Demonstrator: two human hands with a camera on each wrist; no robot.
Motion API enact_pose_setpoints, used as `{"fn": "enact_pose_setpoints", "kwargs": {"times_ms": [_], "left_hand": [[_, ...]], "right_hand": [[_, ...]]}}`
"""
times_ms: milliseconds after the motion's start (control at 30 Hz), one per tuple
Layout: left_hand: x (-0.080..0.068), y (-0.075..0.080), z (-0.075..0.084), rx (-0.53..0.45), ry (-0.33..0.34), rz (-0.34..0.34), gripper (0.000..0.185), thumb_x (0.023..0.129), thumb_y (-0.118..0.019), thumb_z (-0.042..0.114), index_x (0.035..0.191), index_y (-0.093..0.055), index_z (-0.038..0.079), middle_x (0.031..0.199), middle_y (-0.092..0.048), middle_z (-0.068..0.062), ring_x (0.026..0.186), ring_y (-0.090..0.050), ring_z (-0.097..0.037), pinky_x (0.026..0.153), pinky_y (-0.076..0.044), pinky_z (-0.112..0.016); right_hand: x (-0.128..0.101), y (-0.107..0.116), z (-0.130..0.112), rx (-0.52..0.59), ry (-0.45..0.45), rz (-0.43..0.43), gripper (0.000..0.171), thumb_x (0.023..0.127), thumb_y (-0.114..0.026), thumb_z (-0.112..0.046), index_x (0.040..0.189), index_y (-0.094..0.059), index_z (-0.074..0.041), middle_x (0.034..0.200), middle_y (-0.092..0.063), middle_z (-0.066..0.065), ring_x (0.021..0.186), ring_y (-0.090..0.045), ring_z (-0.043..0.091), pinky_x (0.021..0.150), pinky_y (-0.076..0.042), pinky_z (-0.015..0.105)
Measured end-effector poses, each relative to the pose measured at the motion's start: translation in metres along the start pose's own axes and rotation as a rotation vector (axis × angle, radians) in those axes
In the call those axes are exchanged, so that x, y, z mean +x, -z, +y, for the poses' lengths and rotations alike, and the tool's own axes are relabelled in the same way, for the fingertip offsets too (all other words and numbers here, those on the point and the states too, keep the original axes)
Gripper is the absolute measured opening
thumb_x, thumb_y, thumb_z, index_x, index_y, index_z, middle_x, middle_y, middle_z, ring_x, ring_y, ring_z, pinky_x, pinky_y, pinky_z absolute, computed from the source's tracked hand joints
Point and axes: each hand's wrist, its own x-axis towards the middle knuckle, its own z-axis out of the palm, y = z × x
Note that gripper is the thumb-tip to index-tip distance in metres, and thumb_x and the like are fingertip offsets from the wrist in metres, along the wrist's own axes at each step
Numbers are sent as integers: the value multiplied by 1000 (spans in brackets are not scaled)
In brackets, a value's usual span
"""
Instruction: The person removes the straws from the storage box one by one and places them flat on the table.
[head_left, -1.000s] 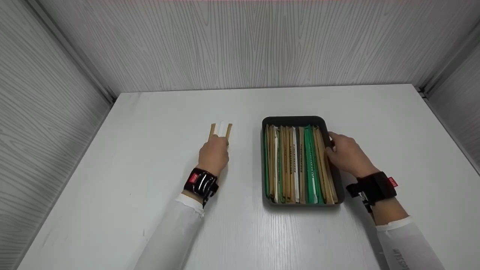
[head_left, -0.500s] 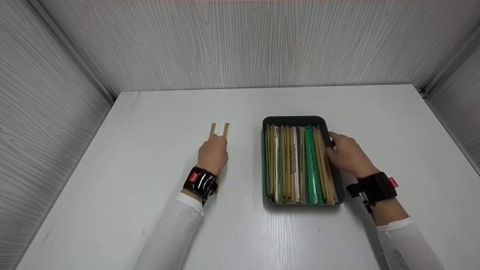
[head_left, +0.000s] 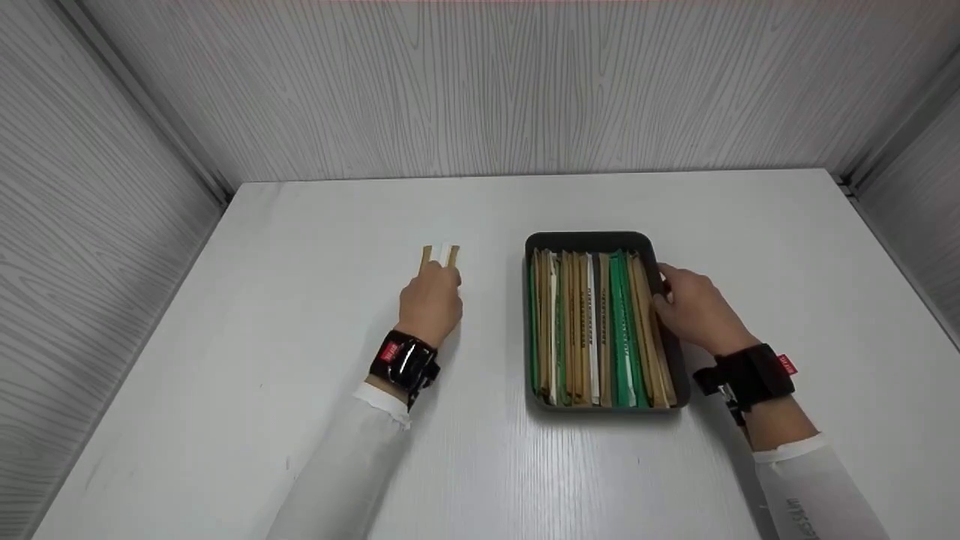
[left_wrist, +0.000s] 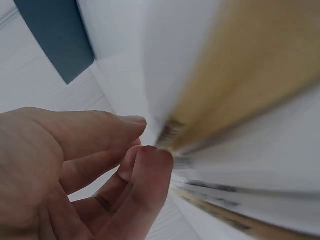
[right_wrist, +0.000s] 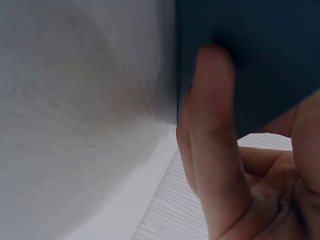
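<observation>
Print runs along the paper sleeves, too small to read; red tags on both wristbands are likewise illegible. A dark tray [head_left: 600, 241] packed with brown, white and green chopstick packets [head_left: 596, 330] sits right of centre on the white counter [head_left: 300, 420]. The right hand [head_left: 694, 307] curls over the tray's right rim. The left hand [head_left: 431, 300], well left of the tray, pinches the near end of a small packet bundle [head_left: 441, 256] lying on the counter.
</observation>
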Motion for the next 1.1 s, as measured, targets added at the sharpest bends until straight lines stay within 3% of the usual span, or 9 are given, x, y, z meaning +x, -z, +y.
{"fn": "enact_pose_setpoints", "kwargs": {"times_ms": [100,200,333,467,600,733,833,967,1100], "left_hand": [[2,11,18,-17,-53,13,18,93,-69,-4,110,-75,-6,105,-69,-21,88,-71,-34,69,-61,-45],[5,22,46,-48,-111,1,17,94,-70,2,109,-76,-3,104,-68,-17,86,-68,-30,69,-59,-42],[11,29,89,-63,-194,-67,8,92,-65,0,89,-72,4,91,-62,-8,72,-59,-21,58,-53,-35],[16,19,131,-30,-262,-175,28,91,-63,-1,68,-55,13,76,-55,-1,60,-53,-13,48,-49,-28],[17,-6,158,13,-299,-277,40,93,-65,4,62,-45,17,63,-48,4,51,-47,-9,42,-43,-24],[16,-33,172,85,-298,-334,40,95,-67,11,62,-46,18,59,-49,5,49,-46,-8,42,-42,-23],[15,-45,176,145,-297,-328,38,96,-68,15,64,-49,18,63,-56,5,53,-50,-8,45,-45,-24],[14,-50,177,173,-303,-311,35,96,-71,15,67,-51,18,78,-66,4,61,-56,-9,51,-51,-24],[13,-51,176,153,-308,-325,36,95,-72,12,67,-49,17,84,-62,3,64,-54,-9,52,-50,-23]], "right_hand": [[0,0,0,-10,7,5,53,103,-50,-5,150,-38,16,118,-64,33,89,-64,32,68,-55,41],[0,0,1,-9,0,7,52,103,-50,-5,150,-39,15,117,-64,32,91,-64,33,70,-55,42],[0,-1,1,1,-20,0,53,104,-50,-5,151,-37,15,118,-63,32,93,-65,34,70,-56,41],[1,-1,0,11,-37,-7,53,104,-50,-5,152,-37,14,119,-63,31,94,-65,33,71,-56,41],[2,0,0,9,-36,-7,53,103,-50,-5,152,-38,14,118,-64,31,93,-65,33,72,-57,42],[1,-2,-1,-3,-18,-3,53,103,-50,-4,151,-38,15,118,-64,32,90,-65,33,72,-56,42],[0,-2,-2,-13,-3,7,52,103,-51,-4,150,-39,16,119,-63,34,92,-64,34,74,-56,45],[0,-1,-1,-19,10,9,52,103,-50,-4,149,-39,17,119,-63,34,95,-64,37,77,-56,48],[1,-1,1,-18,14,5,51,103,-50,-3,149,-39,16,118,-64,33,96,-65,37,77,-56,47]]}}
